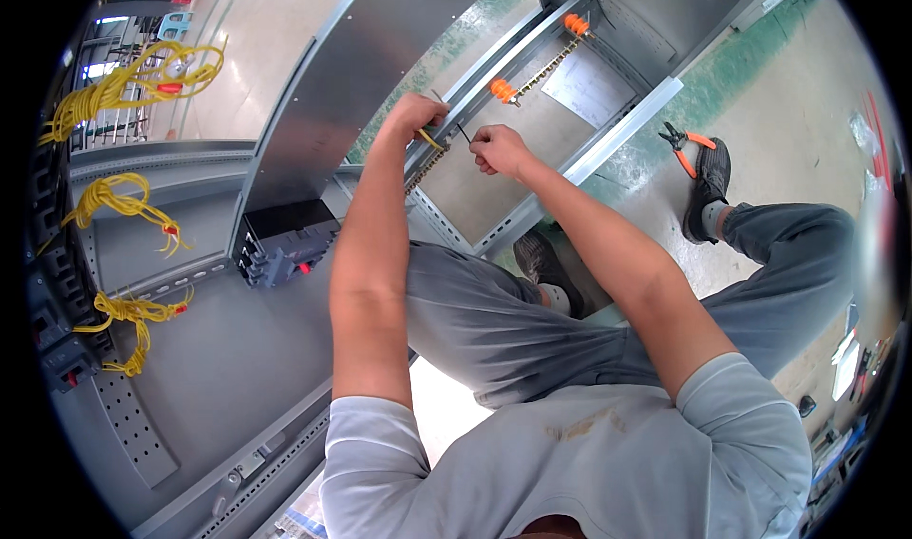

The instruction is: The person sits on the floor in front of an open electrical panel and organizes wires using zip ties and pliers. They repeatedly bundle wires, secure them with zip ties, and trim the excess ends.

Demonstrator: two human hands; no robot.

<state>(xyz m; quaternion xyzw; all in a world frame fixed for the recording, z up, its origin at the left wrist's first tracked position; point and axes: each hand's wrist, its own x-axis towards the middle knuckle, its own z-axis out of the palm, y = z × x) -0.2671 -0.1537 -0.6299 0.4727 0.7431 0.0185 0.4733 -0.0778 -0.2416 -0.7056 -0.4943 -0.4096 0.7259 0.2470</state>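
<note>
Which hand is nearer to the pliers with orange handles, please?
Right. In the picture, the right hand is left of the pliers; the left hand is farther left and slightly higher.

**Two hands close together at a grey cabinet frame (pixel 318 93)**

The left hand (pixel 416 114) is at a rail beside a short yellow wire (pixel 430 140); its grip is unclear. Just right of it, the right hand (pixel 500 150) pinches a thin dark piece (pixel 464 132). Farther off stand two orange insulators (pixel 503 91). Yellow wire bundles (pixel 119 194) fill the left. Right, orange-handled pliers (pixel 684 162) lie beside a dark shoe (pixel 711 186).
</note>
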